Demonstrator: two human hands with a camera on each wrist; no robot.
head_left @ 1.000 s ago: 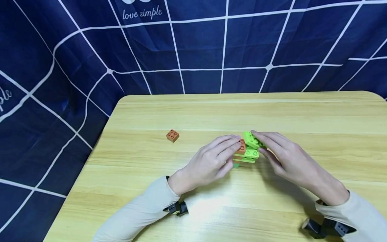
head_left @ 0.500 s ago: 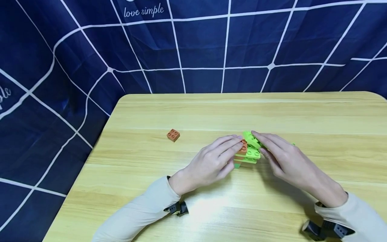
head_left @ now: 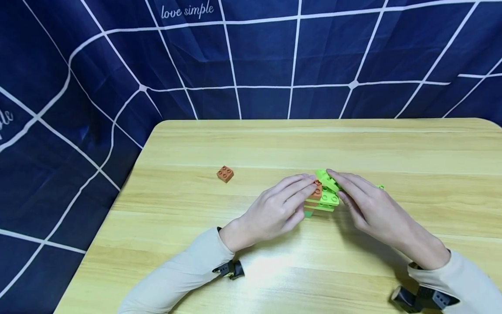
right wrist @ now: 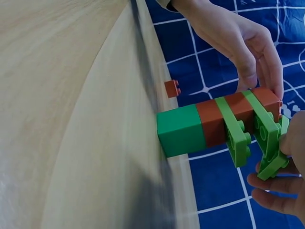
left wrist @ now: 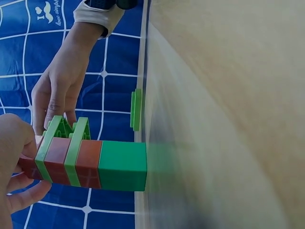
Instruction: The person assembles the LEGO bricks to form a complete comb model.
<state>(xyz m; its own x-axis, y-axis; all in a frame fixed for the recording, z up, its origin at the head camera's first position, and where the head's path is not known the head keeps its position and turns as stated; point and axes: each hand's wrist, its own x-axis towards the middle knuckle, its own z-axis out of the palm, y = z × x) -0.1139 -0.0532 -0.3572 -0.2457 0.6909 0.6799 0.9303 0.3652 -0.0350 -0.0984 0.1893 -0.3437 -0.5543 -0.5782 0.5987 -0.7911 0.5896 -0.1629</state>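
Gripping top of brick stack (left wrist: 88,163) w/ L hand (head_left: 272,208), pinching tilted lt-grn plate (right wrist: 272,166) w/ R hand (head_left: 370,203); well apart from loose brn brick (head_left: 225,174) on desk (head_left: 184,209).

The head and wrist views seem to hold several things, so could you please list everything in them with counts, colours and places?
Table: 1, pale wood look, under everything
Cloth: number of pieces unclear, dark blue with white lines, behind and left of the table
Stack: 1, dark green base, then orange-brown and light green in turn, upright on the table
Held plate: 1, light green, slanted at the stack's top
Loose brick: 1, orange-brown, left of the stack
Loose plate: 1, light green, right of the stack
Wrist cameras: 2, black, one per wrist
Sleeves: 2, off-white, on the forearms
Left hand: 1, bare, holding the stack's top
Right hand: 1, bare, pinching the held plate
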